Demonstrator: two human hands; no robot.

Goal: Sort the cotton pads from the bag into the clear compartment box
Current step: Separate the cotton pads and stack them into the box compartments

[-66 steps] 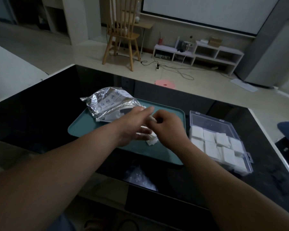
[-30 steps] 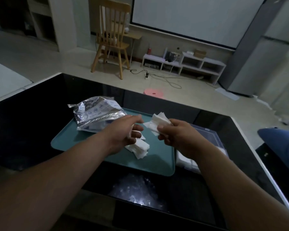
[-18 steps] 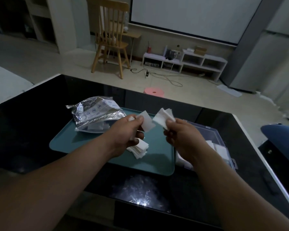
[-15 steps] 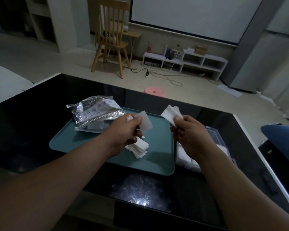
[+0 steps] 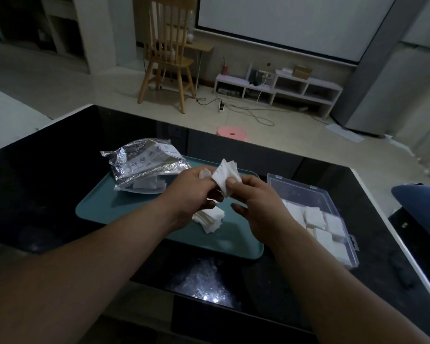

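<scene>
Pinching a fan of cotton pads [image 5: 225, 173], the right hand [image 5: 252, 202] is nearer the compartment box [image 5: 315, 219] to its right; the left hand's [image 5: 193, 194] grip touches the fan.

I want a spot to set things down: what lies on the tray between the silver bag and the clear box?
Head view: a loose stack of cotton pads on the teal tray, with both hands above.

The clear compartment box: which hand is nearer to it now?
The right hand. It is raised just left of the clear compartment box, pinching cotton pads. The left hand is further left, above the teal tray, also touching the pads.
</scene>
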